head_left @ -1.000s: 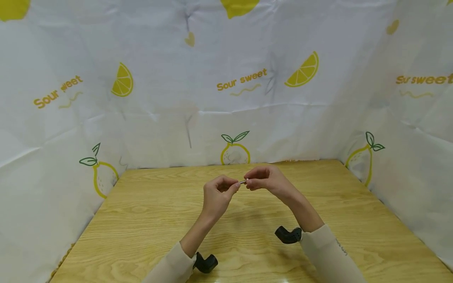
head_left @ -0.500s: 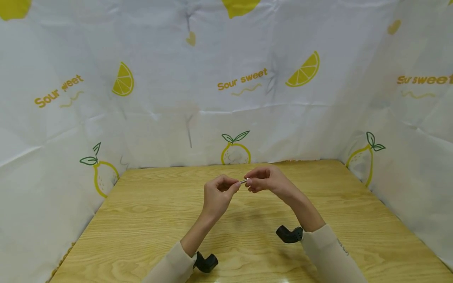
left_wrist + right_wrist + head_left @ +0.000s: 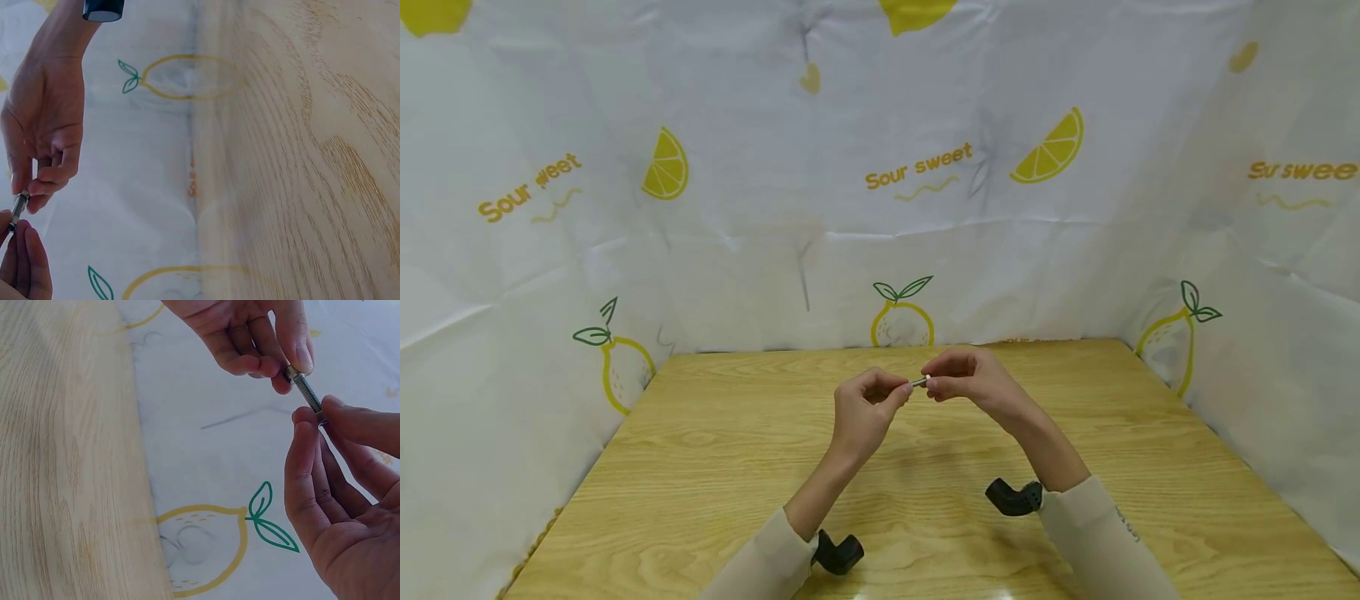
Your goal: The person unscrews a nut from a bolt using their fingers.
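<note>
Above the table, both hands meet at a small silver threaded bolt (image 3: 919,382). My left hand (image 3: 860,419) pinches one end between thumb and fingertips; in the right wrist view that end looks like a thick round head (image 3: 291,373). At the other end my right hand (image 3: 988,387) pinches what looks like a small nut (image 3: 321,418), mostly covered by thumb and forefinger. Bare thread shows between the two grips in the right wrist view, where the bolt lies slanted. From the left wrist, the bolt is small and partly covered by fingertips.
A wood-grain table (image 3: 737,467) lies below the hands. White cloth (image 3: 737,250) printed with lemons and lettering encloses its back and sides. Black wrist camera mounts (image 3: 1013,497) stick out inward from both beige sleeves (image 3: 1097,533).
Both hands keep their grip on the bolt and stay nearly in place. The right hand's fingers shift slightly at its end. The head view has drifted a little.
</note>
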Action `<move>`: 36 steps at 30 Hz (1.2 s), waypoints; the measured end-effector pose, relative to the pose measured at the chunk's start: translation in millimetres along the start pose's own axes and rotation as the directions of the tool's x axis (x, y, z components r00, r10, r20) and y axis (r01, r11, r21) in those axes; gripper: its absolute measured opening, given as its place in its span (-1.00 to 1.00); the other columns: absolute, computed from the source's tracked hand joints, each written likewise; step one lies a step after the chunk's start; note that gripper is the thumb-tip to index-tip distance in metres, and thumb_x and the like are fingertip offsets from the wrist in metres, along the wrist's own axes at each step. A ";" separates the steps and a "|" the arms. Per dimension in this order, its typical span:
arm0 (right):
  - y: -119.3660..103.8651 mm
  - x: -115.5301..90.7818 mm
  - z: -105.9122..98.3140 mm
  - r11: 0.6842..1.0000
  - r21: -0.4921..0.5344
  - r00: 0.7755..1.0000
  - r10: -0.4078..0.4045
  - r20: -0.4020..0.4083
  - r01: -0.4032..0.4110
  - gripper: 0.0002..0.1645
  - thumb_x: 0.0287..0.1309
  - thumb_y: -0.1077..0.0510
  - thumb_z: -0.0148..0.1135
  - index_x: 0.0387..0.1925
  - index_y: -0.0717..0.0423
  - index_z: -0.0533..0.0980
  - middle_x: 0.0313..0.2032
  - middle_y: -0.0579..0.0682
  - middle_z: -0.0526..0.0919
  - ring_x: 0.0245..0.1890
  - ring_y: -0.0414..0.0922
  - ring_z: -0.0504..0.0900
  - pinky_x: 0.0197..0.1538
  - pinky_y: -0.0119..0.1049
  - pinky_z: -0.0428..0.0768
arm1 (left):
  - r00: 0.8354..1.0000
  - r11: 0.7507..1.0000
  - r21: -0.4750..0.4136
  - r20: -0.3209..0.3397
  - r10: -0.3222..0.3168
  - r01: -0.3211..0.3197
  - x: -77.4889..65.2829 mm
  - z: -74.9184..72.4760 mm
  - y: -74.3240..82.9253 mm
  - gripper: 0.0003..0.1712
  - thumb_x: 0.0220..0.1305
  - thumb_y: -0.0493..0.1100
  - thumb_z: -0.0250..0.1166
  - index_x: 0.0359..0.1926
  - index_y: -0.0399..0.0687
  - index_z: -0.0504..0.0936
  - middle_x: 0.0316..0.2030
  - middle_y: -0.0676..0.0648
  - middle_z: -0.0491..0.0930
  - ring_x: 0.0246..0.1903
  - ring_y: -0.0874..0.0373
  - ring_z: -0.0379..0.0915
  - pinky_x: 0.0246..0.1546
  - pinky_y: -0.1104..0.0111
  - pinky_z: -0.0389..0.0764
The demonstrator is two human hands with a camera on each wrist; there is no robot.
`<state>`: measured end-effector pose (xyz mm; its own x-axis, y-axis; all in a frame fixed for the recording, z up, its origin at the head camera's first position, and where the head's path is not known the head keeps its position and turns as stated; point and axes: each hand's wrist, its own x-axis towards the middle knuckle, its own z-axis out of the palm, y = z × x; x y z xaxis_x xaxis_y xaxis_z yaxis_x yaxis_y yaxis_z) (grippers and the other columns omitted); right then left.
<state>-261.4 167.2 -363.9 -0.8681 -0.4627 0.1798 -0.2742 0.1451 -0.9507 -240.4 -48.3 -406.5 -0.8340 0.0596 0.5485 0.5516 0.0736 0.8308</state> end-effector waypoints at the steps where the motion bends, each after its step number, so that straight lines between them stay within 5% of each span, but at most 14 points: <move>1: 0.2 -0.1 -0.1 1.000 0.001 1.000 -0.003 -0.005 0.003 -0.64 0.38 0.24 0.30 0.09 0.41 0.57 -0.22 -0.10 0.75 -0.22 -0.19 0.76 -0.02 -0.25 0.76 | 1.000 1.000 -0.004 0.000 -0.001 0.001 0.1 0.2 -0.2 -0.94 0.30 -0.25 0.46 -0.27 -0.16 0.79 -0.37 -0.18 0.78 -0.40 0.06 0.74 -0.33 0.43 0.72; 4: 1.2 -0.4 -0.6 1.000 0.001 1.000 -0.009 -0.022 0.009 -0.58 0.38 0.24 0.30 0.12 0.50 0.53 -0.20 -0.03 0.74 -0.22 -0.20 0.75 -0.03 -0.25 0.76 | 1.000 1.000 -0.020 -0.001 -0.005 0.005 0.4 1.2 -1.8 -0.93 0.30 -0.25 0.46 -0.27 -0.18 0.79 -0.38 -0.22 0.77 -0.43 0.25 0.69 -0.34 0.45 0.71; 16: 0.5 -1.3 -1.1 1.000 -0.005 0.999 -0.006 -0.048 0.006 -0.60 0.39 0.22 0.30 0.12 0.44 0.55 -0.16 -0.10 0.73 -0.22 -0.21 0.76 -0.02 -0.25 0.76 | 1.000 0.999 -0.044 0.003 -0.017 0.018 0.2 3.1 0.7 -0.96 0.30 -0.30 0.45 -0.26 -0.20 0.79 -0.37 -0.24 0.76 -0.35 -0.24 0.72 -0.33 0.44 0.72; 22: -0.1 -0.6 -0.3 1.000 -0.020 0.999 -0.013 -0.048 0.012 -0.65 0.40 0.19 0.30 0.08 0.36 0.59 -0.14 -0.05 0.75 -0.21 -0.18 0.76 -0.01 -0.16 0.77 | 1.000 0.999 -0.042 0.009 -0.017 0.018 -0.4 2.8 1.0 -0.96 0.29 -0.30 0.45 -0.27 -0.20 0.79 -0.37 -0.23 0.76 -0.39 -0.02 0.73 -0.32 0.42 0.73; 31: 0.8 0.9 1.5 0.999 -0.031 0.998 -0.041 -0.050 0.039 -0.68 0.39 0.20 0.31 0.05 0.35 0.61 -0.12 0.10 0.75 -0.24 -0.16 0.76 -0.06 -0.16 0.78 | 1.000 0.999 -0.046 0.012 -0.019 0.019 -1.7 3.2 -1.2 -0.95 0.30 -0.29 0.45 -0.26 -0.20 0.78 -0.37 -0.24 0.74 -0.41 0.03 0.72 -0.33 0.41 0.72; 36: 0.6 -0.1 1.2 0.999 -0.030 0.998 -0.045 -0.047 0.044 -0.68 0.39 0.19 0.31 0.05 0.34 0.61 -0.14 0.04 0.74 -0.24 -0.16 0.76 -0.09 -0.24 0.77 | 1.000 0.998 -0.057 0.001 -0.016 0.016 -1.6 3.8 -0.9 -0.96 0.30 -0.30 0.44 -0.27 -0.22 0.78 -0.38 -0.25 0.74 -0.40 -0.17 0.72 -0.34 0.42 0.72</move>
<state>-261.0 166.3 -364.8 -0.8733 -0.4273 0.2340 -0.3240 0.1508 -0.9340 -239.5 -44.7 -408.5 -0.8428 0.0594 0.5350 0.5367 0.0179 0.8436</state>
